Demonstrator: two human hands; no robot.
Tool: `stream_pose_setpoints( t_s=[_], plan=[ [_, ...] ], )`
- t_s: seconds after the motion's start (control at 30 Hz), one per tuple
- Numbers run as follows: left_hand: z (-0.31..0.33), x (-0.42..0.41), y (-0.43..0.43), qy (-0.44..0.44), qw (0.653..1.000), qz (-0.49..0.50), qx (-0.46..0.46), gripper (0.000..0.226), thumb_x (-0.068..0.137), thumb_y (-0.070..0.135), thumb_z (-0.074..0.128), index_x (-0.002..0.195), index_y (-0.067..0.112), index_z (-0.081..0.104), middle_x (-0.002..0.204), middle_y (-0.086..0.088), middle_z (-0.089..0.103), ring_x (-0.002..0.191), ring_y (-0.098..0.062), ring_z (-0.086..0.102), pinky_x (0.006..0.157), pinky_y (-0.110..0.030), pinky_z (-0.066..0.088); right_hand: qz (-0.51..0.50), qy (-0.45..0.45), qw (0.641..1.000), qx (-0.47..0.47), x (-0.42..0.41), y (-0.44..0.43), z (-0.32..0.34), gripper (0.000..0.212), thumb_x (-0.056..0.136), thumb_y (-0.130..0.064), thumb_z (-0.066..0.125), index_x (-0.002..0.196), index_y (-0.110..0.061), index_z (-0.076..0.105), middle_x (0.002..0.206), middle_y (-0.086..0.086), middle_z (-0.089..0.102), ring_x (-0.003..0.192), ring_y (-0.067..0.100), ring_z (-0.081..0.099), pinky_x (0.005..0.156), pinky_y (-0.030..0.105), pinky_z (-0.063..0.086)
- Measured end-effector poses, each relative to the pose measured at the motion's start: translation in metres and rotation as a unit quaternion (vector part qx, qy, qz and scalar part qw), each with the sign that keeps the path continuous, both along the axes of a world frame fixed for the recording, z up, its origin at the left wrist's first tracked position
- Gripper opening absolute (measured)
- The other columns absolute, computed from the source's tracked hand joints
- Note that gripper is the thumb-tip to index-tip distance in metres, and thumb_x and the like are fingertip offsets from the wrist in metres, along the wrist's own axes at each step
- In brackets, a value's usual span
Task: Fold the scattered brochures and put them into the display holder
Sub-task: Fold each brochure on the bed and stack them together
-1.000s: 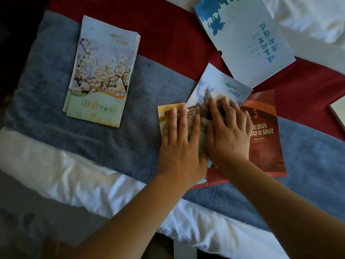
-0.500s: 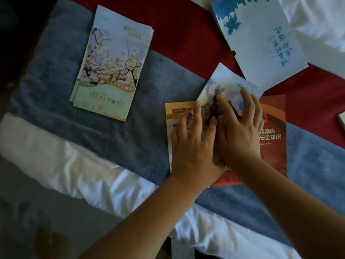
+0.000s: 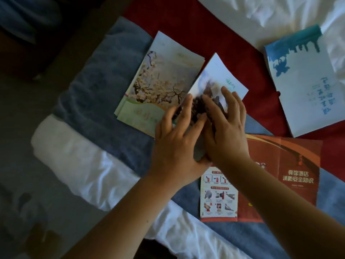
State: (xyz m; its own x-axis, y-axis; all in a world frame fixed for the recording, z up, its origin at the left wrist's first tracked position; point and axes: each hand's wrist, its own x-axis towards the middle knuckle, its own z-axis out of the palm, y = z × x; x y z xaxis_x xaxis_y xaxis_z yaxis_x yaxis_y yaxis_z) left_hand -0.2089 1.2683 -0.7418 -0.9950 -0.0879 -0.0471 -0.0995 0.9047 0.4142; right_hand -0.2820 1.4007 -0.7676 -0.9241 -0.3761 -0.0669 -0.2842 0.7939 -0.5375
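Observation:
A folded brochure [image 3: 220, 75] with a temple picture is held between both my hands, its left edge over the stack. My left hand [image 3: 173, 143] grips its lower left, fingers spread on top and thumb tucked below. My right hand [image 3: 226, 128] holds its right side with fingers laid over the picture. To the left lies a stack of folded blossom brochures [image 3: 160, 85]. An unfolded red brochure [image 3: 298, 165] lies flat at the right, partly under my right forearm. A blue-and-white brochure [image 3: 306, 86] lies at the upper right. No display holder is in view.
Everything rests on a bed: a grey-blue blanket [image 3: 93, 86], a red runner [image 3: 205, 25] behind it and white sheets [image 3: 84, 165] at the near edge and the far right. The dark floor [image 3: 22, 128] lies beyond the bed's left edge.
Both hands have carried the folded temple brochure off the red brochure and leftward, up to the blossom stack. The red brochure now shows unfolded and uncovered.

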Motion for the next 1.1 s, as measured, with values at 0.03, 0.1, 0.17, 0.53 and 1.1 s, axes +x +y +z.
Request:
stream_pose_setpoints(
  t_s=[0.03,0.1,0.17,0.53,1.1],
  plan=[
    [-0.002,-0.002,-0.013,0.005,1.000,0.008,-0.007,0.087,0.070,0.059,0.073,0.147,0.023,0.054,0.169,-0.012,0.025,0.147,-0.038,0.030,0.112,-0.051,0.033,0.014,0.002,1.000,-0.004,-0.004,-0.013,-0.002,0.048,0.105,-0.028,0.048,0.153,-0.021,0.051,0.165,0.017,0.031,0.154,0.044,0.019,0.122,0.062,0.027],
    [-0.007,-0.006,-0.040,0.009,0.999,0.026,-0.024,0.085,0.071,0.059,0.071,0.146,0.023,0.056,0.168,-0.012,0.027,0.147,-0.038,0.028,0.112,-0.053,0.035,0.044,0.003,0.999,-0.013,-0.012,-0.038,-0.007,0.049,0.105,-0.029,0.050,0.153,-0.020,0.050,0.164,0.017,0.034,0.154,0.044,0.021,0.122,0.062,0.027],
    [-0.011,-0.008,-0.065,0.004,0.998,0.039,-0.043,0.085,0.071,0.059,0.073,0.145,0.023,0.057,0.168,-0.012,0.027,0.148,-0.038,0.028,0.111,-0.053,0.035,0.068,0.009,0.998,-0.014,-0.019,-0.060,-0.011,0.050,0.105,-0.028,0.053,0.154,-0.019,0.050,0.164,0.018,0.036,0.154,0.044,0.021,0.122,0.063,0.027],
    [-0.024,-0.008,-0.122,-0.039,0.997,0.048,-0.036,0.093,0.072,0.067,0.063,0.149,0.018,0.051,0.170,-0.005,0.021,0.154,-0.035,0.021,0.111,-0.048,0.030,0.103,0.032,0.994,0.023,-0.030,-0.111,-0.018,0.054,0.098,-0.027,0.054,0.152,-0.021,0.054,0.164,0.013,0.038,0.156,0.038,0.023,0.128,0.059,0.008],
    [0.004,-0.018,-0.109,-0.185,0.980,0.023,-0.068,0.105,0.083,0.087,0.030,0.161,0.016,0.030,0.170,-0.012,0.020,0.157,-0.036,0.016,0.121,-0.060,0.021,0.120,-0.037,0.981,0.148,-0.049,-0.121,0.014,0.066,0.098,-0.049,0.049,0.161,-0.031,0.036,0.168,0.013,0.024,0.157,0.037,0.016,0.129,0.056,0.007]
  ],
)
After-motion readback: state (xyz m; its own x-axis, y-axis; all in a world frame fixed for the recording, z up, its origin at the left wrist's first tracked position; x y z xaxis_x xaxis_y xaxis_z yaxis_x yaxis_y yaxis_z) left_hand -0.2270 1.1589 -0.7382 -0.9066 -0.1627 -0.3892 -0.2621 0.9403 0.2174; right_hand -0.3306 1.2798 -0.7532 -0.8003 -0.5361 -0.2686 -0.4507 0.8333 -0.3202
